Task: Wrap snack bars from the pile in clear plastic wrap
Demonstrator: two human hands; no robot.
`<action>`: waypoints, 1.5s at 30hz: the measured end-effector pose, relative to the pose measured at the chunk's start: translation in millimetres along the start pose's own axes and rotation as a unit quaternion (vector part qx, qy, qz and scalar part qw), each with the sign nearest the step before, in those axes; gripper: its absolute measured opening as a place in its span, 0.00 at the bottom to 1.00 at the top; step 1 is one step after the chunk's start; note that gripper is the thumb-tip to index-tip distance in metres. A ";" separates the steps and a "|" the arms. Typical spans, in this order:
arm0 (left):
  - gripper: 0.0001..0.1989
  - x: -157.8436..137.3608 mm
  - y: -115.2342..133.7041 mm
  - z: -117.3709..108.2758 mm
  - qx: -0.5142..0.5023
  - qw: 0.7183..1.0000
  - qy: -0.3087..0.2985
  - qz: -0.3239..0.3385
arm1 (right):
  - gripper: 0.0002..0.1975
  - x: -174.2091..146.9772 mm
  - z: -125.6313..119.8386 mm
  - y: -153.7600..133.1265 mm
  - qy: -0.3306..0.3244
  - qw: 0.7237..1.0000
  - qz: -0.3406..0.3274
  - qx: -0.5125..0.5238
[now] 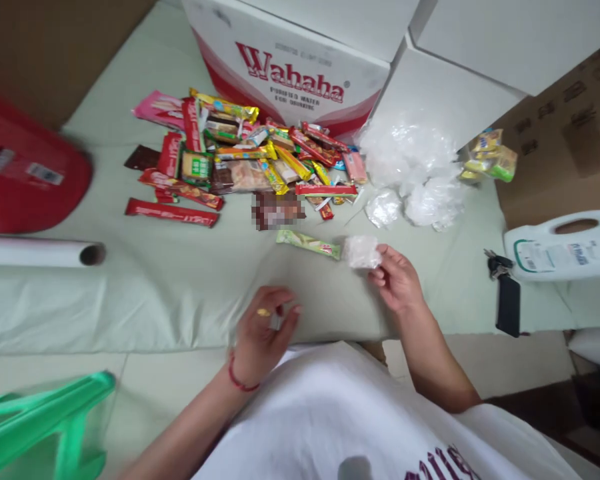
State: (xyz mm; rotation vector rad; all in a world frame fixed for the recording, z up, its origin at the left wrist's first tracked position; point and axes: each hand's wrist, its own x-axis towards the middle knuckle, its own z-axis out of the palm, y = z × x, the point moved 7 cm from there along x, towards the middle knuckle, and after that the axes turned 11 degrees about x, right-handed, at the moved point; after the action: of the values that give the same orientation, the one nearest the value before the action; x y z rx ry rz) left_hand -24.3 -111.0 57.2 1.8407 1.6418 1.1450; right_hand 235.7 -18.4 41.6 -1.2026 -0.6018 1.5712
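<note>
My right hand (397, 277) pinches the edge of a small folded packet of clear, whitish plastic (361, 252) between thumb and fingers, just above the cloth. Right beside that packet, on its left, lies a light-green wrapped snack bar (307, 244). My left hand (267, 327), with a ring and a red bracelet, hovers near the front edge; its fingers are curved and apart with nothing between them. Farther back is a heap of wrapped snacks (235, 143) in red, yellow and brown. Crumpled clear plastic bags (410, 150) are piled to the heap's right.
A pale green cloth (180, 280) covers the table. Behind stands a Wahaba-style white and red carton (300, 73). At left are a red container (30, 170) and a white tube (35, 252); at right, a white jug (560, 250) and keys with a black case (509, 305). A green stool (45, 413) stands below left.
</note>
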 end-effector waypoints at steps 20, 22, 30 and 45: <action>0.13 19.5 -25.1 77.8 -0.185 0.943 -0.085 -0.263 | 0.27 -29.7 13.5 29.7 -0.080 0.983 -0.065 -0.152; 0.14 20.3 -30.6 75.6 -0.200 0.936 -0.069 -0.280 | 0.24 -31.1 14.1 39.7 -0.083 0.982 -0.019 -0.169; 0.20 27.5 -39.2 77.3 -0.297 0.887 -0.088 -0.344 | 0.19 -37.5 -4.3 14.2 -0.023 0.961 -0.148 -0.231; 0.26 26.8 -47.0 86.5 -0.390 0.842 -0.120 -0.352 | 0.05 -50.3 43.1 18.9 -0.244 0.828 -0.296 -0.410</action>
State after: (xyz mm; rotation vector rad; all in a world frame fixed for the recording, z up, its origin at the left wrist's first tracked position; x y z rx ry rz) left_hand 14.7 -57.3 -20.3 0.7207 1.2363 0.9618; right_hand 187.6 -63.3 62.0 -1.0095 -1.9340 1.0565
